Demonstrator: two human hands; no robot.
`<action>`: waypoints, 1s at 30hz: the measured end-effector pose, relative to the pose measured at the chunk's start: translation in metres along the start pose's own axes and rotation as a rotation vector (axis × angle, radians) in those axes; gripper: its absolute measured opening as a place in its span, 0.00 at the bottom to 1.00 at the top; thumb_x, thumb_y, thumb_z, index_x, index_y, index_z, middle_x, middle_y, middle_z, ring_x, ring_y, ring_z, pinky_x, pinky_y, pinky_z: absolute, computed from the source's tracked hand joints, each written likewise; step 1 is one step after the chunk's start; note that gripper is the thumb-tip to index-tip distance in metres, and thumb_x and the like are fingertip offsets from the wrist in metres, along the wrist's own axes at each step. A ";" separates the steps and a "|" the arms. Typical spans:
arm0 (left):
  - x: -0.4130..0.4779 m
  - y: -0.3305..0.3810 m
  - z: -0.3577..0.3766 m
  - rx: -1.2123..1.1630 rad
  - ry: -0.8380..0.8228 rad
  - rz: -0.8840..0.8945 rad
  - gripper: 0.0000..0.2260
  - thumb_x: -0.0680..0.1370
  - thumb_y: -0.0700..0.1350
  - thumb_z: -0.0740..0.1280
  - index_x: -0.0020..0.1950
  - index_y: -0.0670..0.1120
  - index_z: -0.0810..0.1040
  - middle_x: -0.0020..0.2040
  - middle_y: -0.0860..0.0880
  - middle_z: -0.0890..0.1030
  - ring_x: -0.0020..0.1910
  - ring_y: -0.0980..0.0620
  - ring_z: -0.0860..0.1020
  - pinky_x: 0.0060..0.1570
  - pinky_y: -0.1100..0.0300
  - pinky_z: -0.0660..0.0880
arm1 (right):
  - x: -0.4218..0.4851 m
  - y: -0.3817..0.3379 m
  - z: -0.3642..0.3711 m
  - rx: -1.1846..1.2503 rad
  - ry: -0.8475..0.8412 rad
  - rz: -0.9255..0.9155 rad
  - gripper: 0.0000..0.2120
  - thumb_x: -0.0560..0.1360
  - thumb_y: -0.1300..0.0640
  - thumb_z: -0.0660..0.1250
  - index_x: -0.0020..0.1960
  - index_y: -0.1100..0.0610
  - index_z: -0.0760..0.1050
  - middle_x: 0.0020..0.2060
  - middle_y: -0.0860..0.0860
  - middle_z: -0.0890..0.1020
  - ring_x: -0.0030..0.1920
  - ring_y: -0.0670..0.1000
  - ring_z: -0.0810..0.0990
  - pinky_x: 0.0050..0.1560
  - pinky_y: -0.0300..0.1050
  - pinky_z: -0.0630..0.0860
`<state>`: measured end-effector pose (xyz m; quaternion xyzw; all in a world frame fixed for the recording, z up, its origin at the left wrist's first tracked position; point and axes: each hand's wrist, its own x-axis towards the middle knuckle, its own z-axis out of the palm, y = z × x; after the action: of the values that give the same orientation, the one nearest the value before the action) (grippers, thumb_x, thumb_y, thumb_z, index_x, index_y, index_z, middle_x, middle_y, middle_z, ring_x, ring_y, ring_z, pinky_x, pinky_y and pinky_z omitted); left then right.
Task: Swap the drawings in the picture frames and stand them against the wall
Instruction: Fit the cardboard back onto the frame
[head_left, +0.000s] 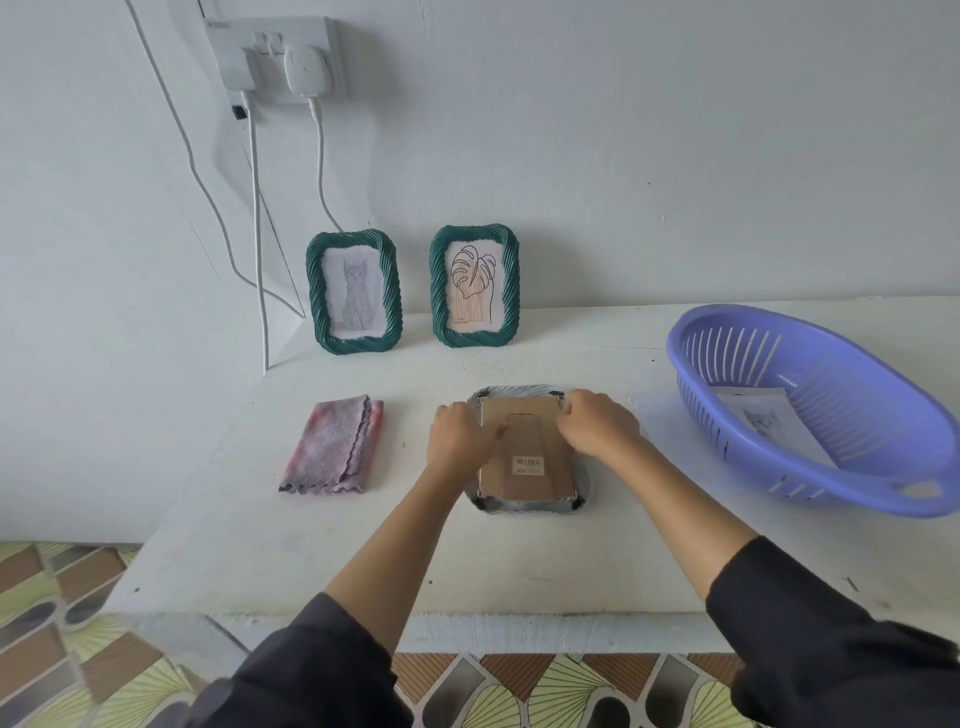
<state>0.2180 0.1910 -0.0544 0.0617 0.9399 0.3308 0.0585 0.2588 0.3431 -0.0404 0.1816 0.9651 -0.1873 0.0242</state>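
while both hands press on the face-down frame (527, 452), the purple basket (883, 467) holds a cat drawing (763, 418).

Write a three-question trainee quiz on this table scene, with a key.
1. True or false: the frame under the hands lies face down.
2. How many green frames stand against the wall?
3. What lies in the basket? A) cloth B) cat drawing C) plug

Key:
1. True: its cardboard back faces up, left hand and right hand on it.
2. Two: cat frame and leaf frame.
3. B: cat drawing.
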 end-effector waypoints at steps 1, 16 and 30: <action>0.000 -0.003 -0.004 -0.001 0.005 -0.007 0.14 0.75 0.49 0.66 0.51 0.39 0.79 0.52 0.40 0.79 0.52 0.43 0.76 0.48 0.56 0.71 | -0.002 0.004 0.001 0.028 0.008 0.015 0.09 0.76 0.56 0.55 0.38 0.55 0.67 0.37 0.52 0.73 0.41 0.55 0.71 0.37 0.43 0.65; -0.022 -0.024 -0.014 -0.078 -0.193 -0.018 0.08 0.69 0.36 0.71 0.47 0.36 0.83 0.32 0.49 0.75 0.38 0.50 0.73 0.29 0.64 0.66 | -0.040 0.014 0.023 0.146 0.053 0.135 0.12 0.69 0.52 0.69 0.30 0.55 0.74 0.28 0.49 0.76 0.39 0.56 0.76 0.43 0.43 0.67; -0.024 -0.045 -0.031 0.133 -0.380 0.487 0.12 0.67 0.43 0.76 0.50 0.43 0.84 0.52 0.48 0.81 0.46 0.54 0.76 0.47 0.67 0.69 | -0.049 0.046 0.001 0.186 -0.204 -0.391 0.11 0.68 0.56 0.74 0.50 0.55 0.82 0.39 0.41 0.73 0.40 0.41 0.71 0.41 0.34 0.66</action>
<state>0.2336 0.1335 -0.0566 0.3493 0.8893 0.2554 0.1479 0.3210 0.3661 -0.0516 -0.0270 0.9531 -0.2938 0.0682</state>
